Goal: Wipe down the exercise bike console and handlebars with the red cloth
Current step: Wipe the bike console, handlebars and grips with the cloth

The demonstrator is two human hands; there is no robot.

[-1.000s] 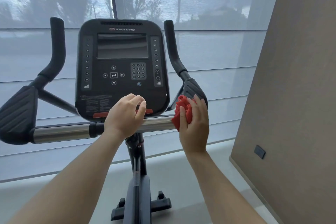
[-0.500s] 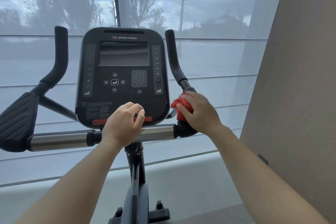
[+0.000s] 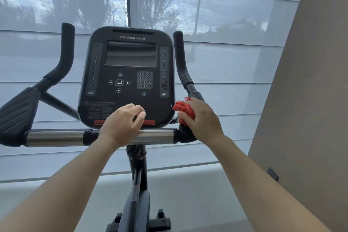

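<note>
The black bike console [image 3: 130,77] stands straight ahead, with a dark screen and keypad. Below it runs the silver crossbar [image 3: 54,138] of the handlebars. My right hand [image 3: 202,120] presses the bunched red cloth [image 3: 183,110] onto the black right elbow pad, which it mostly hides. The right upright grip [image 3: 179,56] rises above it. My left hand [image 3: 121,126] rests on the middle of the crossbar, its fingers loosely curled and lifted, holding nothing. The left elbow pad [image 3: 16,113] and left upright grip [image 3: 66,49] are bare.
The bike's black post [image 3: 137,173] and base feet [image 3: 139,224] drop to a pale floor between my forearms. Grey window blinds [image 3: 226,62] fill the back. A tan wall [image 3: 310,100] with a small dark socket [image 3: 272,173] stands close on the right.
My right hand has carried the red cloth from the crossbar's right end up onto the right elbow pad. The fingers of my left hand have loosened on the bar. The view has tilted up slightly.
</note>
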